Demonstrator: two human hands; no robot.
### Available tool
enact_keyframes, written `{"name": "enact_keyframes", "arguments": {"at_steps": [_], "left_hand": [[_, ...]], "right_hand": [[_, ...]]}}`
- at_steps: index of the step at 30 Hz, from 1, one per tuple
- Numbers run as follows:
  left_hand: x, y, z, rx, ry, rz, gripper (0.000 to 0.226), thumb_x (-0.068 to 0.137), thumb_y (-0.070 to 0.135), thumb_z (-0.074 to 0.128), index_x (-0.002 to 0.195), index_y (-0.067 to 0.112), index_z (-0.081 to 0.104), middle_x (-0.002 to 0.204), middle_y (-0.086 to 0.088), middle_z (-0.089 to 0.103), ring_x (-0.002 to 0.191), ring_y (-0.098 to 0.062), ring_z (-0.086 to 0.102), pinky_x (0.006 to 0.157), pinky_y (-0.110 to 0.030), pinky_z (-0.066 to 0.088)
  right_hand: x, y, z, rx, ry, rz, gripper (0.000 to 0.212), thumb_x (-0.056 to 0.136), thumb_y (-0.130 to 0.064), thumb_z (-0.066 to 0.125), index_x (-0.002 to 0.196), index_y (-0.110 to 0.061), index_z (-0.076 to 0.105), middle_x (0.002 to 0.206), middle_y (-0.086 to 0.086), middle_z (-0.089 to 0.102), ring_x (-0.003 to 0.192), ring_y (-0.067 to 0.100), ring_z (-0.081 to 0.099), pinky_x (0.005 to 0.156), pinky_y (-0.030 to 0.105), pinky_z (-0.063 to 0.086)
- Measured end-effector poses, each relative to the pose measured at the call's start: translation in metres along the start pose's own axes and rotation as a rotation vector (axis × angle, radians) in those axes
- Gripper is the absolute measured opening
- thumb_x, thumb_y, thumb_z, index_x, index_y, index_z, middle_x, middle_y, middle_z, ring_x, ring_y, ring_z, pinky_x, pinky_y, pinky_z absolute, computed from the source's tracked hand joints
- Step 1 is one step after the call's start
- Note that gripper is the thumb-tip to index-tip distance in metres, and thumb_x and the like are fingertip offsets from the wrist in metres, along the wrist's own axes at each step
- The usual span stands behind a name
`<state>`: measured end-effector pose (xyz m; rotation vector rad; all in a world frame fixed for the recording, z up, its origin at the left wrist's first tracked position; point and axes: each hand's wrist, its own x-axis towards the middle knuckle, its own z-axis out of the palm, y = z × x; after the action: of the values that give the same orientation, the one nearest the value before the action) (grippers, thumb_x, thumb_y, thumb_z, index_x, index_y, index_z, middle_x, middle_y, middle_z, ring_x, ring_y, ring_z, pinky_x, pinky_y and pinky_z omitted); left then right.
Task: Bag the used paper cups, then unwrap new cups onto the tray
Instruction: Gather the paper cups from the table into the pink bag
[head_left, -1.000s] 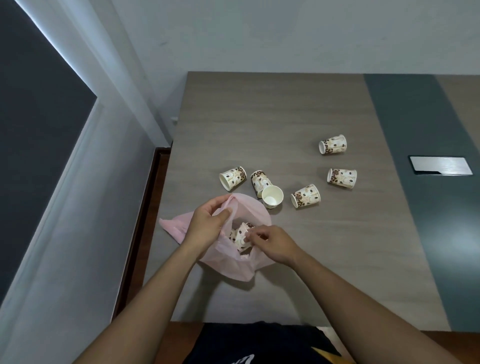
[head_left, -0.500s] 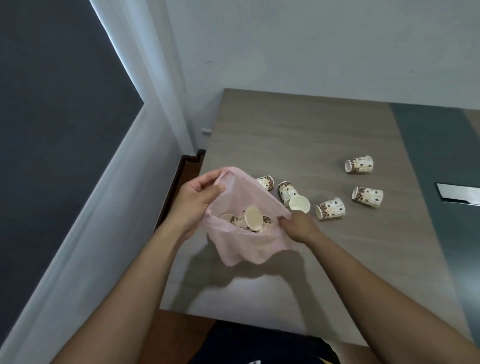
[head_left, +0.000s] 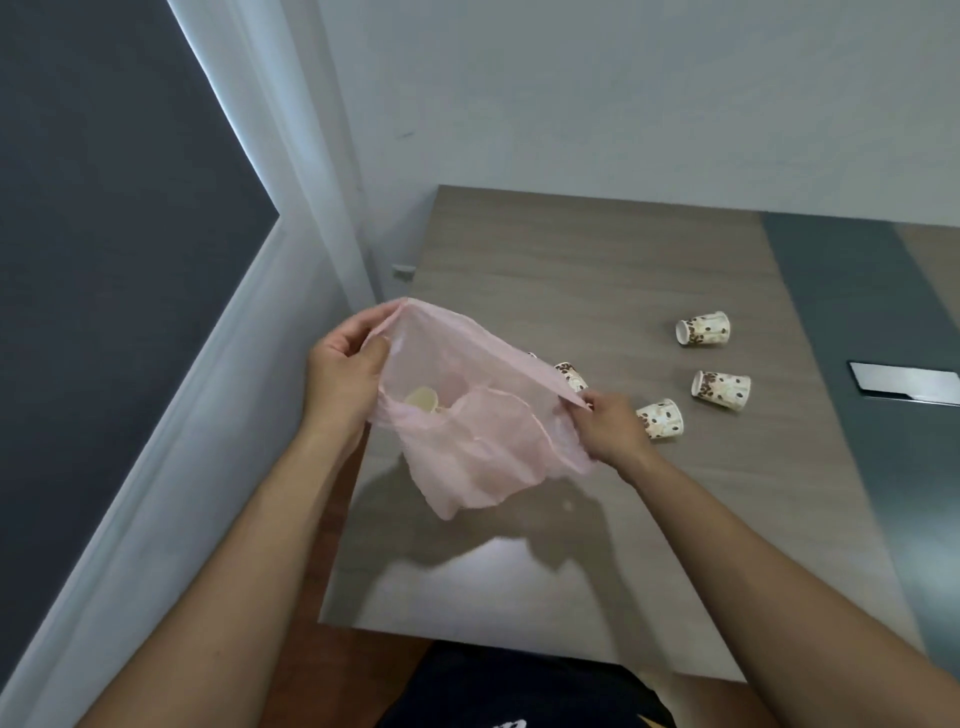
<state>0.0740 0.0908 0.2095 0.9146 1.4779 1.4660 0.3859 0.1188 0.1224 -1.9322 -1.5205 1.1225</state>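
bag (head_left: 483, 457): pink, held open above the table's (head_left: 597, 270) left edge, one cup (head_left: 422, 400) visible inside | left hand (head_left: 343, 371): pinching the bag's rim | right hand (head_left: 610, 428): pinching the opposite rim | loose cups (head_left: 721, 389): four lie on their sides toward the right edge, one partly hidden by the bag

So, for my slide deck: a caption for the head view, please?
Both hands hold a pink bag open above the table; paper cups lie beyond.

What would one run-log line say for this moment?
step: bagging cups | left hand, right hand: hold pink bag open, raised | cups on table: several
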Motion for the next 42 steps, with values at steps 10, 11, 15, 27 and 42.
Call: {"name": "enact_keyframes", "arguments": {"at_steps": [10,11,15,27,42], "left_hand": [[0.005,-0.062,0.027,0.188,-0.126,-0.207,0.050,0.096,-0.012,0.052,0.060,0.021,0.066,0.132,0.009,0.083,0.133,-0.019,0.072,0.126,-0.052,0.048],[0.008,-0.067,0.027,0.194,-0.122,-0.237,0.053,0.095,-0.013,0.051,0.058,0.020,0.067,0.132,0.009,0.083,0.134,-0.020,0.072,0.126,-0.049,0.048],[0.018,-0.083,0.034,0.257,-0.109,-0.300,0.061,0.096,-0.015,0.049,0.058,0.020,0.081,0.133,0.004,0.082,0.132,-0.021,0.072,0.113,-0.038,0.055],[0.016,-0.096,0.091,0.647,-0.355,-0.356,0.057,0.098,-0.004,0.041,0.083,0.015,0.092,0.135,0.003,0.081,0.125,-0.014,0.071,0.093,-0.014,0.048],[-0.010,-0.122,0.107,0.725,-0.476,-0.406,0.069,0.094,-0.009,0.036,0.078,0.028,0.092,0.133,0.005,0.080,0.128,-0.017,0.071,0.117,-0.035,0.055]], "right_hand": [[-0.010,0.084,-0.024,-0.050,-0.185,0.176,0.040,0.101,-0.046,0.074,0.072,-0.021,0.083,0.059,-0.003,0.051,0.046,0.011,0.034,0.042,0.023,0.027],[-0.012,0.094,-0.029,-0.052,-0.206,0.202,0.050,0.099,-0.054,0.075,0.064,-0.017,0.074,0.060,-0.001,0.047,0.050,0.014,0.033,0.043,0.027,0.027],[-0.015,0.122,-0.042,-0.062,-0.289,0.247,0.066,0.096,-0.062,0.073,0.060,-0.006,0.071,0.057,0.000,0.038,0.054,0.017,0.033,0.047,0.029,0.032],[0.026,0.174,-0.058,-0.243,-0.203,0.296,0.055,0.109,-0.051,0.057,0.069,-0.014,0.061,0.074,0.009,0.065,0.078,0.031,0.063,0.062,0.033,0.040],[0.095,0.126,-0.016,-0.050,-0.276,0.177,0.043,0.110,-0.024,0.053,0.153,-0.021,0.058,0.129,0.001,0.067,0.119,0.024,0.066,0.104,0.031,0.048]]}}
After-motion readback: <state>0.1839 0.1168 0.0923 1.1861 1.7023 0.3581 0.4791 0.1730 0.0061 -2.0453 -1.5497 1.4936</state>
